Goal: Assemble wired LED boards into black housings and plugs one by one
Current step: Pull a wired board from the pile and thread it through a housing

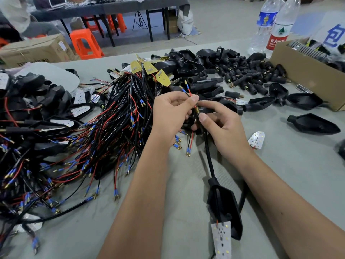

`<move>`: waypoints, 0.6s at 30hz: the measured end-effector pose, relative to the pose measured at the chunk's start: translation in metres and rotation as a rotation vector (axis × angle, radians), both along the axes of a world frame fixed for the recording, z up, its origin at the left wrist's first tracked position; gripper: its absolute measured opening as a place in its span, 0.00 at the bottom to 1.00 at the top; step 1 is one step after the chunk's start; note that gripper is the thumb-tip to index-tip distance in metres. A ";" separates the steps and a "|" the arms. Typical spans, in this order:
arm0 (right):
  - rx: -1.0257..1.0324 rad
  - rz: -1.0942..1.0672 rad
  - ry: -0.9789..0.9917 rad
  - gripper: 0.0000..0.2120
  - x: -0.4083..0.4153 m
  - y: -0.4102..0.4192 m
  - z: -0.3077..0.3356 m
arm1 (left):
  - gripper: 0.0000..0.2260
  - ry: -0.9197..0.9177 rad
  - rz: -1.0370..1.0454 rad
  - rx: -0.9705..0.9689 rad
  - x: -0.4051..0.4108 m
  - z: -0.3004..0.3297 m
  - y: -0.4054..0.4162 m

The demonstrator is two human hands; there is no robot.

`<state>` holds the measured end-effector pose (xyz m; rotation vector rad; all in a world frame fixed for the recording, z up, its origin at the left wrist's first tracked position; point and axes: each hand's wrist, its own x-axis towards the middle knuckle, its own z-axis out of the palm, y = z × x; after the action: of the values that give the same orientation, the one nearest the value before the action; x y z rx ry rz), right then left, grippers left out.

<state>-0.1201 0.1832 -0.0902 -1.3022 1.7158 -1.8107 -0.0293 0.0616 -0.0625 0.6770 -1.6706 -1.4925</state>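
Wires (pixel 189 91) pinched by L hand (pixel 170 109); R hand (pixel 222 124) grips plug (pixel 200 114), prob.

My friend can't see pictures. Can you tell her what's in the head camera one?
Two hands work over a grey table: the left hand pinches thin red and black wires, and the right hand holds a black plug they pass through. A black housing with its LED board lies near the arms, and a wire pile lies left.
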 end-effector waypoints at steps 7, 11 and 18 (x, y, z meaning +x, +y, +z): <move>-0.060 0.064 -0.148 0.10 -0.002 -0.004 0.000 | 0.07 0.077 0.079 -0.041 -0.004 0.004 0.003; -0.097 0.063 -0.245 0.08 0.001 -0.003 -0.002 | 0.06 0.037 -0.033 -0.010 -0.003 0.005 0.007; -0.068 0.041 -0.216 0.06 0.004 -0.003 -0.001 | 0.07 0.063 0.015 -0.041 -0.001 0.006 0.001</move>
<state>-0.1160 0.1797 -0.0909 -1.1124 1.5158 -1.9228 -0.0304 0.0623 -0.0566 0.6134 -1.6404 -1.4509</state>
